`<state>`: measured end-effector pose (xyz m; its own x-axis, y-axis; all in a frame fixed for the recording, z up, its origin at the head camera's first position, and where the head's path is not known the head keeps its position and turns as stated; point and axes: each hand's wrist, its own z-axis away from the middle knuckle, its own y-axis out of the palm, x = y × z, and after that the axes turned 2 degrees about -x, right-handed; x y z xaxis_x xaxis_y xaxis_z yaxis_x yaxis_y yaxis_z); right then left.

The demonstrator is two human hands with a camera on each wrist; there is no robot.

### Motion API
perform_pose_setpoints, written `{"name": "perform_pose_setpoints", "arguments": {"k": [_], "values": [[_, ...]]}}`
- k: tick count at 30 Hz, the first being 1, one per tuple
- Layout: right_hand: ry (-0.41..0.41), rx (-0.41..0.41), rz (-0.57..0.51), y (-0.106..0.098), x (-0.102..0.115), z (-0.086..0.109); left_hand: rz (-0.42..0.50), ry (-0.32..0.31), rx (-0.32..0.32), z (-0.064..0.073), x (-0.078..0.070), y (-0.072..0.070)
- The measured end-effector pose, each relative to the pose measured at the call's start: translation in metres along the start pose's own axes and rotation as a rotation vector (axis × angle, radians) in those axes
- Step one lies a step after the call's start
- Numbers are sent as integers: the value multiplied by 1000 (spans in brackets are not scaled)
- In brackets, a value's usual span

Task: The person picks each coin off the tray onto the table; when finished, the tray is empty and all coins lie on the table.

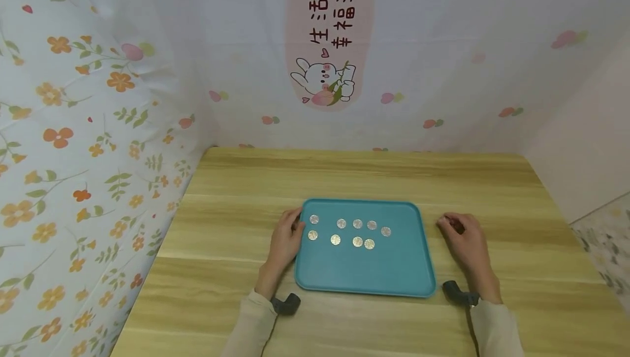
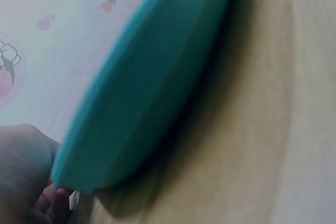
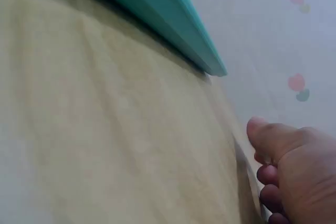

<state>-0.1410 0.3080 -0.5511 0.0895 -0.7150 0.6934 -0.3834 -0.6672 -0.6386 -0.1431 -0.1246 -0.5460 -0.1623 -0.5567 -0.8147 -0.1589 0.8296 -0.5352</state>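
Note:
A blue-green rectangular tray [image 1: 364, 275] lies on the wooden table with several small round coin-like discs on it. Silvery ones, such as a silvery disc [image 1: 341, 223], form the far row; a yellowish disc [image 1: 336, 239] belongs to the nearer row. My left hand [image 1: 286, 241] holds the tray's left rim near the far corner; in the left wrist view, fingertips [image 2: 60, 198] show under that corner. Apart from the tray on its right side, my right hand [image 1: 466, 239] rests by the table with fingers loosely curled and thumb forward. Nothing shows in it.
The wooden table [image 1: 236, 182] extends around the tray. Behind it hangs a white cloth [image 1: 443, 72] with fruit prints and a rabbit drawing, and a flowered cloth [image 1: 98, 182] covers the left side. Dark wrist devices [image 1: 287, 305] sit at both wrists near the tray's front corners.

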Motion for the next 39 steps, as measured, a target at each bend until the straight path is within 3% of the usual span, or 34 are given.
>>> {"name": "perform_pose_setpoints", "arguments": {"k": [14,19,33,39], "values": [[-178,-42,75,5,-12,-17,3,16,-20,0,5,-5],[-197,-42,76,5,-11,-17,23,0,-55,1,8,-5],[-55,-13,0,2,-7,-16,10,-36,-50,-1,7,-3],[102,-47,-136,0,0,-16,1,-24,-57,-1,6,-3]]}}
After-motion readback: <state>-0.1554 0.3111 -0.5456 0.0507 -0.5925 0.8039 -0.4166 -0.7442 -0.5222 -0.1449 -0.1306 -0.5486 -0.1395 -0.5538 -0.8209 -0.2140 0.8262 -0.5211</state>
